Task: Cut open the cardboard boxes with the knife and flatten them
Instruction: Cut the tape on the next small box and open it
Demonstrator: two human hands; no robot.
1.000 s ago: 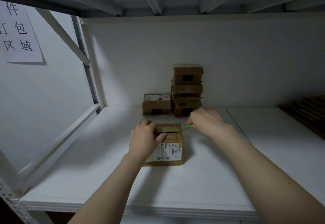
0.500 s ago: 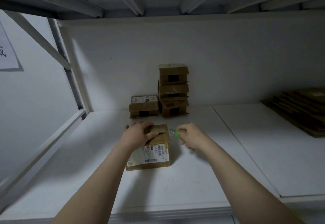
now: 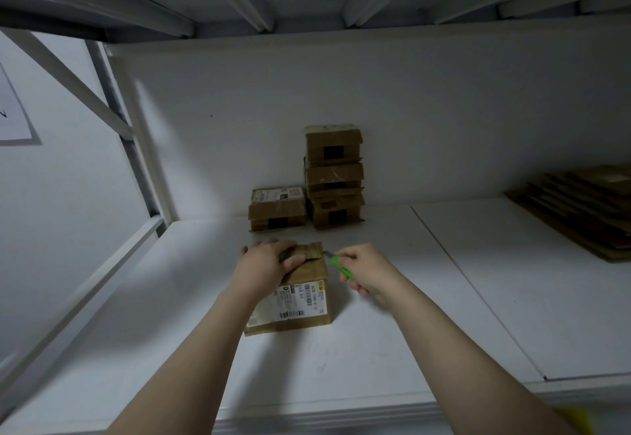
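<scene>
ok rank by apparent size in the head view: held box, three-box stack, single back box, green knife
1. held box and three-box stack: about alike; the held box is nearer, so unranked.
2. single back box.
3. green knife, partly hidden in the right hand.

The near box (image 3: 300,301) was set on the shelf (image 3: 170,315). Behind it a stack of three boxes (image 3: 334,175) was placed, with a single box (image 3: 277,207) just left of the stack. Flattened cardboard (image 3: 587,209) was piled far right.

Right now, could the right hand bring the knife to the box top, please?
Probably yes: the right hand holds the knife, blade right beside the box; the left hand grips only the top's left part.
</scene>
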